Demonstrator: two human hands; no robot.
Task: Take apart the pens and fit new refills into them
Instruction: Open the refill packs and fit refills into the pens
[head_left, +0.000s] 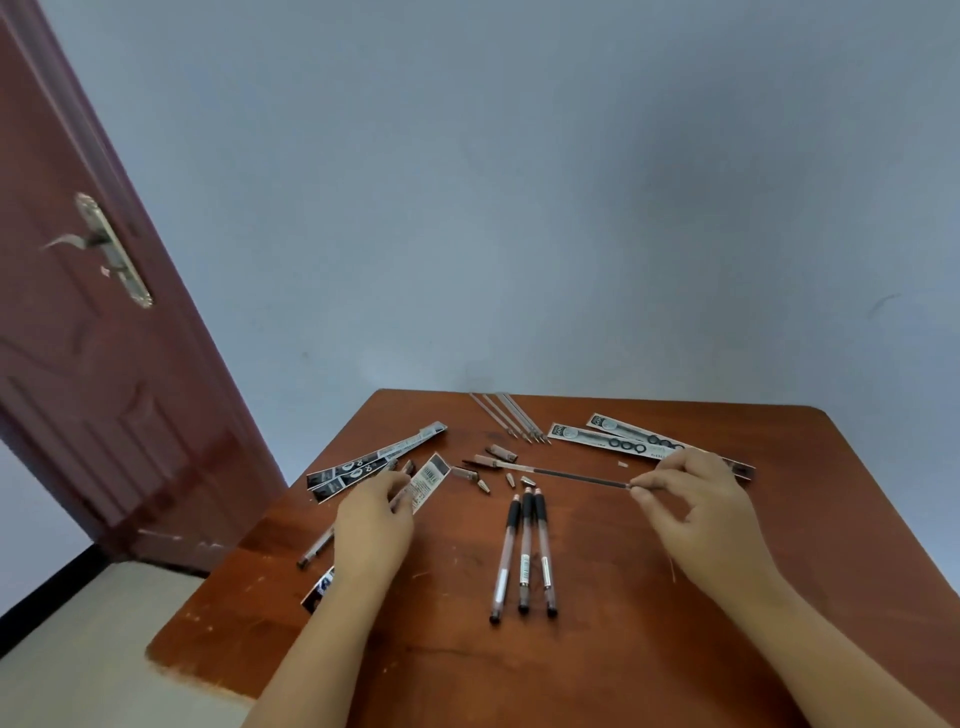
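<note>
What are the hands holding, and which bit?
The right hand pinches a dark refill by its near end. The left hand grips a clear pen barrel near its far end.

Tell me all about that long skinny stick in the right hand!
The refill is a thin, straight rod, dark along most of its length and paler towards its far end. It looks like plastic. The right hand pinches its near end between fingertips, holding it nearly level just above the table, pointing left towards small loose pen parts.

Soft, even daylight, faint shadows, slight overall blur, strong wide-angle edge distortion.
</note>
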